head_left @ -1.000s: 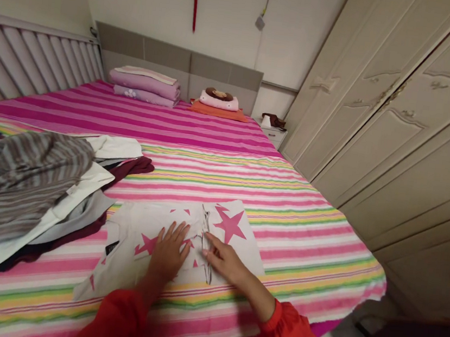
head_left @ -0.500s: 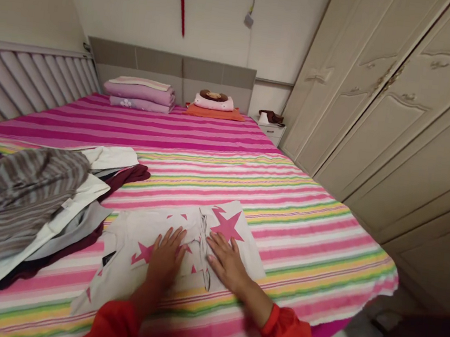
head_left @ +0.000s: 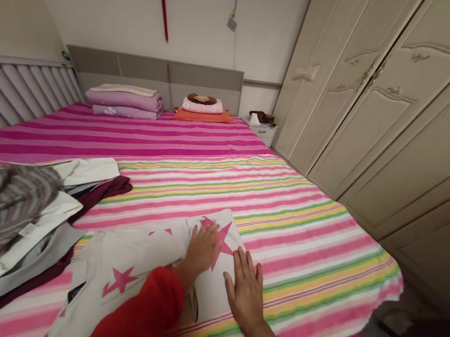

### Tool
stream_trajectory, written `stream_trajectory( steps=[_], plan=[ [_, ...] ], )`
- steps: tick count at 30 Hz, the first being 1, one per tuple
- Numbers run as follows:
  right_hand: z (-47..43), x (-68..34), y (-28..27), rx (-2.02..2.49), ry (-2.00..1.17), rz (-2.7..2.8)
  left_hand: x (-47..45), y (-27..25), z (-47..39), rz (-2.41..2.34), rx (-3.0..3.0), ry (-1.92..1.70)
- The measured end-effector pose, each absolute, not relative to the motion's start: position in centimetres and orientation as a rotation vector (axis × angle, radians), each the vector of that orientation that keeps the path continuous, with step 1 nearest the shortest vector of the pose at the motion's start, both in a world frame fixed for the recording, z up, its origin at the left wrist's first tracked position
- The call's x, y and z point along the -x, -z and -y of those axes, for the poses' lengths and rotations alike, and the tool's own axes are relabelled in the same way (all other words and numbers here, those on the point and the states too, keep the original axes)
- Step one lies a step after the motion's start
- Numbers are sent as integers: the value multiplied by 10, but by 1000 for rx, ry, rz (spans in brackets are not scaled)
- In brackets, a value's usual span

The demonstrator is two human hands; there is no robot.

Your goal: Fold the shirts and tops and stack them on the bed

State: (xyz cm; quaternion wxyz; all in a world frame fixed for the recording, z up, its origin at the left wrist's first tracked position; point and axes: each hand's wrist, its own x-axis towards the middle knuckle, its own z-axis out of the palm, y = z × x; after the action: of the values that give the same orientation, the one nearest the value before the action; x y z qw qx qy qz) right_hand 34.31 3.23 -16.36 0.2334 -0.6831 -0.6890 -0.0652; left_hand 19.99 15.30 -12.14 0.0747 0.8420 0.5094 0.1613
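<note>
A light grey shirt with pink stars [head_left: 121,279] lies partly folded on the striped sheet [head_left: 304,255] near me. My left hand [head_left: 202,250] rests flat on its right part, beside a big pink star, with the fingers spread. At the shirt's right edge lies my right hand [head_left: 246,288], palm down and fingers stretched out, partly on the sheet. Neither hand grips the cloth. My left sleeve covers part of the shirt's lower middle.
A heap of clothes [head_left: 9,218] lies on the bed at left, a striped grey-brown one on top. Folded purple bedding [head_left: 126,103] and an orange cushion [head_left: 204,116] sit by the headboard [head_left: 203,81]. A cream wardrobe [head_left: 361,130] stands right, past a small nightstand [head_left: 264,132].
My left hand has slid right across the shirt onto its right part. My right hand has moved right to the shirt's edge. The view has shifted a little to the right.
</note>
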Motion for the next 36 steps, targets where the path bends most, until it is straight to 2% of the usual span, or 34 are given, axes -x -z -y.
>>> stream_trajectory(
  steps=[3,5,10,12,15,21,24,30,36],
  plan=[
    [-32,-341,161,1838,207,1872,-179,114,-192,-1738,-2439,-482],
    [-31,-341,160,1818,202,1873,-182,107,-197,-1719,-2476,-494],
    [-28,-344,164,1775,180,1914,-227,120,-160,-1036,-2788,-449],
    [-28,-346,166,1772,162,1917,-236,130,-158,-930,-2803,-421],
    [-28,-346,165,1785,157,1917,-230,134,-182,-1101,-2730,-396],
    [-29,-347,163,1777,209,1932,-204,110,-228,-1548,-2483,-266],
    [-30,-348,166,1771,229,1932,-199,109,-203,-1641,-2450,-271],
    [-32,-348,163,1790,224,1951,-180,131,-101,-1518,-2560,-443],
    [-31,-345,156,1830,231,1946,-101,125,-40,-1613,-2443,-513]
  ],
)
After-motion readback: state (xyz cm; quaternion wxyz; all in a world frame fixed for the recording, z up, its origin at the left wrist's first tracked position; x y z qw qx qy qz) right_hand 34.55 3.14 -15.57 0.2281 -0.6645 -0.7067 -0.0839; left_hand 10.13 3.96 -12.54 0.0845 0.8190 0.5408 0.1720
